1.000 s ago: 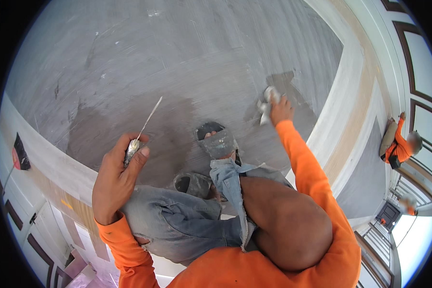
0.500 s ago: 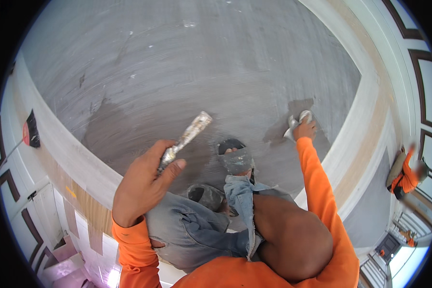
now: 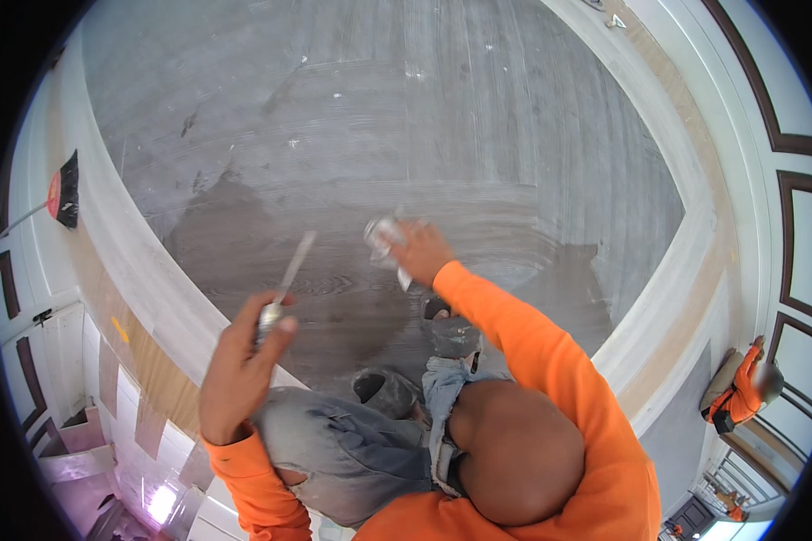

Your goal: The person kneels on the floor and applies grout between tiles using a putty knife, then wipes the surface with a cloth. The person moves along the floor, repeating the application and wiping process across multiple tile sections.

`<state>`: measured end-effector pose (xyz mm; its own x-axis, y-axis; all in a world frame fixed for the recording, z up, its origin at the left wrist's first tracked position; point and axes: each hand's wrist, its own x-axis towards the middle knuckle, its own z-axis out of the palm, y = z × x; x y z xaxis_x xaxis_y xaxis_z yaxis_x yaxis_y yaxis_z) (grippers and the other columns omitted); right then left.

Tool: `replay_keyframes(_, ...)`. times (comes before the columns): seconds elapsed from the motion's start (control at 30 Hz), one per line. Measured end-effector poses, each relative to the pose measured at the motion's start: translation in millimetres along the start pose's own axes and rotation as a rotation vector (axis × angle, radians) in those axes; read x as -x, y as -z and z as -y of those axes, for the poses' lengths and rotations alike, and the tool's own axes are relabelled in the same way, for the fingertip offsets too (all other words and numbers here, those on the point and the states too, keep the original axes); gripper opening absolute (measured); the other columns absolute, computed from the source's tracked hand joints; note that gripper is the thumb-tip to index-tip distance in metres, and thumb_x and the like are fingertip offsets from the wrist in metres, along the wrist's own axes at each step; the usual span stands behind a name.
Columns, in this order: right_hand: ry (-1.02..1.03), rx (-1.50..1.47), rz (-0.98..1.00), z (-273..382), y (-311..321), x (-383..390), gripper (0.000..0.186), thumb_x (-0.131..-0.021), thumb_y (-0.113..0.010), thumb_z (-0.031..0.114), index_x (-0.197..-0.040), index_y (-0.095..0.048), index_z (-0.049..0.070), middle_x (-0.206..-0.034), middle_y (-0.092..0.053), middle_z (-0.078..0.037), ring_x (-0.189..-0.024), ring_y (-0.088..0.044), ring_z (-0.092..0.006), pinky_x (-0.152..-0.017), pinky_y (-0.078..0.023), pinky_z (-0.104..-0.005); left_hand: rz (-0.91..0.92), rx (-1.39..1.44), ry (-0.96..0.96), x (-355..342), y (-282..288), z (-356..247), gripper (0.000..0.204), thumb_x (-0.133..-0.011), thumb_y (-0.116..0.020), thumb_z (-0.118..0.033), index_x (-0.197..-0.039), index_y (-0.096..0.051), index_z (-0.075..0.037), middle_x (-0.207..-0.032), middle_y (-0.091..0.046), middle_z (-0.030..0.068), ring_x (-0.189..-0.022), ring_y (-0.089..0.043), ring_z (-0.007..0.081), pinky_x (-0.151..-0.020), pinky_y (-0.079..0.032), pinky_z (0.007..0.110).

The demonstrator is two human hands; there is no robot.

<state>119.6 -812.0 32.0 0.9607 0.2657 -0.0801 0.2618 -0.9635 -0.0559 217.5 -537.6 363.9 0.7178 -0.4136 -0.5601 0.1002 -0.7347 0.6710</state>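
Note:
My left hand [image 3: 242,365] is closed round the handle of a putty knife [image 3: 298,264], its narrow blade pointing up and away, clear of the floor. In the middle, my right hand [image 3: 424,252] grips a crumpled white rag [image 3: 384,240], slightly blurred by motion. The rag is over or on the grey, dust-streaked floor [image 3: 478,135]; contact cannot be made out. Darker patches with wood grain show on this floor near my feet, to the left and right. My knees, in torn jeans, are bent below my hands.
A pale border [image 3: 144,248] curves round the grey floor on both sides. A dark-bristled broom [image 3: 66,191] leans at the left. Another person in orange [image 3: 742,389] crouches at the far right by panelled walls. Pinkish boards or boxes [image 3: 77,464] lie at lower left.
My right hand has swept left with the rag, from the right-hand patch to the middle. My left hand has shifted slightly left and down, turning the putty knife more upright. The view has shifted.

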Motion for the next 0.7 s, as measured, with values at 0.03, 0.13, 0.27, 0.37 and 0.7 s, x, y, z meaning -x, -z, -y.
replay_keyframes(0.03, -0.164, 0.004, 0.081, -30.7, -6.3, -5.5, 0.045, -0.103, -0.054, 0.032, -0.147, -0.057, 0.018, -0.147, -0.057, -0.021, -0.135, -0.054, -0.0423, -0.107, -0.046, -0.0537, -0.074, 0.033, 0.023, 6.2, 6.4, 18.7, 0.034, -0.106, -0.063, -0.029, -0.130, -0.063, -0.005, -0.081, -0.054, 0.0001, -0.071, -0.050, 0.0122, -0.063, -0.042, 0.030)
replay_keyframes(0.13, -0.852, 0.220, -0.093, -175.7, -29.2, 51.1, 0.049, -0.111, -0.039, 0.037, -0.154, -0.049, 0.017, -0.148, -0.054, -0.026, -0.136, -0.052, -0.0424, -0.111, -0.044, -0.0539, -0.211, 0.206, 0.217, 25.6, 23.6, 61.0, 0.032, -0.108, -0.060, -0.029, -0.130, -0.066, -0.007, -0.078, -0.049, -0.0041, -0.067, -0.045, 0.0078, -0.059, -0.036, 0.025)
replay_keyframes(0.27, -1.671, -0.014, 0.005, -249.9, -10.1, 84.4, 0.049, -0.109, -0.043, 0.040, -0.156, -0.045, 0.024, -0.152, -0.047, -0.019, -0.137, -0.048, -0.0413, -0.110, -0.043, -0.0559, -0.644, 0.305, 0.443, 84.5, 5.7, 168.7, 0.034, -0.108, -0.058, -0.032, -0.130, -0.066, -0.006, -0.075, -0.045, -0.0054, -0.064, -0.041, 0.0053, -0.057, -0.032, 0.023)
replay_keyframes(0.37, -1.452, 0.203, 0.114, -276.7, -13.4, 115.1, 0.051, -0.109, -0.045, 0.039, -0.158, -0.043, 0.030, -0.153, -0.045, -0.018, -0.136, -0.048, -0.0405, -0.107, -0.044, -0.0563, -0.572, 0.336, 0.727, 110.7, -68.0, 260.2, 0.037, -0.108, -0.060, -0.036, -0.128, -0.067, -0.006, -0.074, -0.045, -0.0061, -0.064, -0.042, 0.0063, -0.057, -0.034, 0.024)
replay_keyframes(0.7, -1.031, 0.177, 0.290, -258.4, -0.9, 125.5, 0.053, -0.107, -0.049, 0.034, -0.159, -0.045, 0.032, -0.152, -0.049, -0.016, -0.138, -0.047, -0.0393, -0.109, -0.043, -0.0558, -0.229, 0.614, 1.021, 173.9, -228.7, 208.1, 0.039, -0.108, -0.059, -0.038, -0.128, -0.067, -0.007, -0.074, -0.045, -0.0060, -0.064, -0.043, 0.0065, -0.057, -0.035, 0.025)
